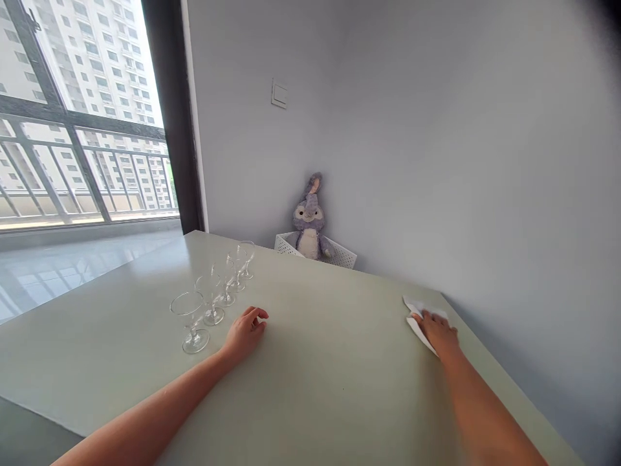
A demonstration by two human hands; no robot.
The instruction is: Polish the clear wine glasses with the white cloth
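Observation:
My left hand rests on the pale green table with its fingers loosely curled, a gap between thumb and fingers, and nothing in it. Just to its left, several clear stemmed glasses stand upright in a row running away from me; the nearest glass is by my wrist, the farthest glass near the table's back edge. Over at the right side, my right hand presses down on a white cloth, fingers over it. Part of the cloth is hidden under the hand.
Behind the table's back edge, a purple plush toy sits in a white perforated basket. A grey wall runs close along the right edge. On the back wall is a light switch. A large window is at the left.

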